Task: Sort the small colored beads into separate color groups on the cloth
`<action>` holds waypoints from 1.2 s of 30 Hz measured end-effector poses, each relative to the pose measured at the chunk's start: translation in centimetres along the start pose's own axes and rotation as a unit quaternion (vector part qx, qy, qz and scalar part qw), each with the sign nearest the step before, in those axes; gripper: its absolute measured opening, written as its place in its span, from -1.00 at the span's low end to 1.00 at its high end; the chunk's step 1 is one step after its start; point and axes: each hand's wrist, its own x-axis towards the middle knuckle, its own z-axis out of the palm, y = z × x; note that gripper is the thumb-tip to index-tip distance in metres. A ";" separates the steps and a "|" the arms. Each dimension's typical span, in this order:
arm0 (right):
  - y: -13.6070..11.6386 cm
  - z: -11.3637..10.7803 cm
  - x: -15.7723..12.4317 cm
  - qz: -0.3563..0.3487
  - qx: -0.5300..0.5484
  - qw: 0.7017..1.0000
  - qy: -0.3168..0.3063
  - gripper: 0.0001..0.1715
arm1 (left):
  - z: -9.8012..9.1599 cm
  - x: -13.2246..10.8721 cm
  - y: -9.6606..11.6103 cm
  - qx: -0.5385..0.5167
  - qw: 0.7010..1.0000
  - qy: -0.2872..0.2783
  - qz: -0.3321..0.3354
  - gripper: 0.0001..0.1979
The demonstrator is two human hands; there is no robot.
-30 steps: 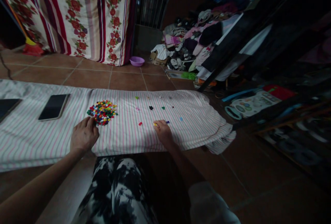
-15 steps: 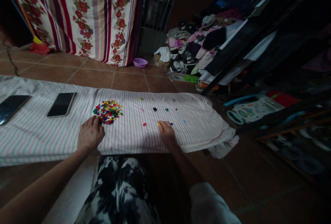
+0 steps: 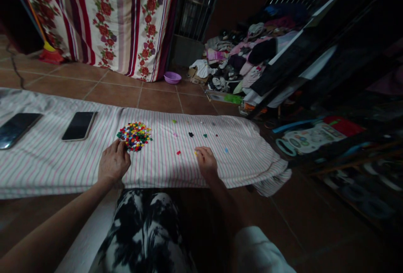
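A heap of small multicoloured beads (image 3: 136,136) lies on a striped cloth (image 3: 157,168). At its near left edge rests my left hand (image 3: 115,161), fingers bent together with the tips turned down and partly hidden. My right hand (image 3: 207,161) is closed beside a few yellow beads (image 3: 195,153), thumb and forefinger drawn together; anything between them is too small to make out. Little groups sit apart around it: red beads (image 3: 179,153), black beads (image 3: 191,135), green beads (image 3: 205,135), light blue beads (image 3: 226,150), pink beads (image 3: 175,135) and lime green beads (image 3: 174,121).
Left of the heap lie a phone (image 3: 79,126) and a larger dark-screened device (image 3: 18,130). Beyond the cloth, a purple basin (image 3: 172,77) stands on the tiled floor near a pile of clothes (image 3: 236,54). A floral curtain (image 3: 126,21) hangs behind.
My right hand has shifted slightly at the yellow beads and now covers the dark blue ones seen before. My left hand stays at the heap's edge. The view has moved a little.
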 end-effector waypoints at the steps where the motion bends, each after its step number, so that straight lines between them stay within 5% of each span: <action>1: -0.3 0.1 0.3 -0.005 0.004 1.000 -0.010 -0.68 | 0.0 0.0 0.0 -0.003 1.000 -0.001 -0.001 -0.58; 9: -2.9 4.5 5.5 -0.065 -0.001 0.990 -0.128 -0.66 | 0.3 0.1 -0.2 -0.031 1.000 0.001 -0.004 -0.57; 16: -4.8 8.7 9.9 -0.031 -0.132 0.963 -0.234 -0.61 | 0.9 0.1 -0.4 -0.020 1.000 0.016 0.002 -0.58; 36: -4.8 7.4 8.8 0.024 -0.129 0.972 -0.193 -0.74 | 1.0 0.1 -0.4 -0.055 0.998 0.021 0.000 -0.57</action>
